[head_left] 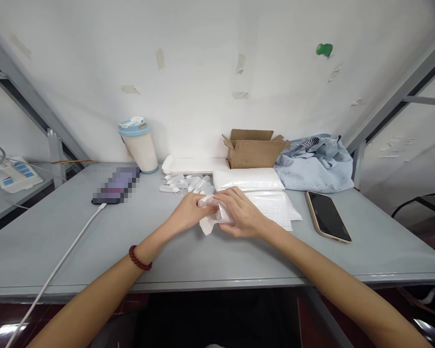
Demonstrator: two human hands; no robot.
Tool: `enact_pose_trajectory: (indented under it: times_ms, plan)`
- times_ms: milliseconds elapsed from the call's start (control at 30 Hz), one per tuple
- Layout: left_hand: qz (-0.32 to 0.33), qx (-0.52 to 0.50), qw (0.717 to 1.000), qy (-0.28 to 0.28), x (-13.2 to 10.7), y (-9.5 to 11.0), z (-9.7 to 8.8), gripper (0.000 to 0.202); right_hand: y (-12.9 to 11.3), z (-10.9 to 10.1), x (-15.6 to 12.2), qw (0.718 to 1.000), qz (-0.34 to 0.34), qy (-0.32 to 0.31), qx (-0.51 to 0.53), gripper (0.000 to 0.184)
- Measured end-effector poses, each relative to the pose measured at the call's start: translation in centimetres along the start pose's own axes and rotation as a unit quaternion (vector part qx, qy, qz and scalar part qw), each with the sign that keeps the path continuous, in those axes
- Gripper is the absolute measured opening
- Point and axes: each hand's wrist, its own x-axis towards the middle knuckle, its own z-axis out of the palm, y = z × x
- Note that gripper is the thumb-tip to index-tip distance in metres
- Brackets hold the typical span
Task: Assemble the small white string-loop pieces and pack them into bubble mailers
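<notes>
Above the desk's middle, both hands are closed on a white bubble mailer. My left hand, with a dark red bead bracelet on the wrist, has its thumb at the mailer's mouth. Wrapped around the mailer's body from the right is my right hand. Whether anything is inside the mailer is hidden by the fingers. Just behind the hands lie several small clear plastic bottles with thin loops. More white bubble mailers lie flat beside and behind my right hand.
An open cardboard box stands by the wall, with a light blue cloth at its right. A phone lies at right, another phone on a white cable at left. A tumbler stands behind.
</notes>
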Motion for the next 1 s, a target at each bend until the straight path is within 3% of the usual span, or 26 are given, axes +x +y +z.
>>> enact_pose_trajectory:
  times_ms: [200, 300, 400, 633, 833, 1000]
  plan:
    - [-0.032, -0.029, 0.999, 0.032, 0.0, 0.2, -0.5, 0.046, 0.1, 0.0, 0.2, 0.991, 0.098, -0.024, -0.084, 0.073]
    - [-0.03, -0.067, 0.997, -0.012, -0.1, 0.6, -1.3, 0.036, 0.8, -0.1, 0.1, 0.986, 0.135, -0.022, -0.091, 0.069]
    - [-0.032, -0.108, 0.992, -0.058, -0.1, 0.7, -1.8, 0.034, 1.2, -0.2, -0.1, 0.988, 0.134, -0.017, -0.081, 0.065]
    - [-0.03, -0.046, 0.998, -0.031, -0.2, 0.9, -0.9, 0.017, 0.0, 0.1, 0.2, 0.993, 0.092, -0.041, -0.053, 0.06]
    - [-0.064, -0.18, 0.972, -0.137, -0.4, 0.9, -1.8, 0.023, 0.0, -0.2, 0.3, 0.993, 0.102, -0.033, -0.052, 0.064]
    - [-0.059, -0.14, 0.985, -0.086, -0.4, 0.8, -1.5, 0.029, -0.2, -0.2, 0.2, 0.995, 0.076, -0.038, -0.055, 0.059]
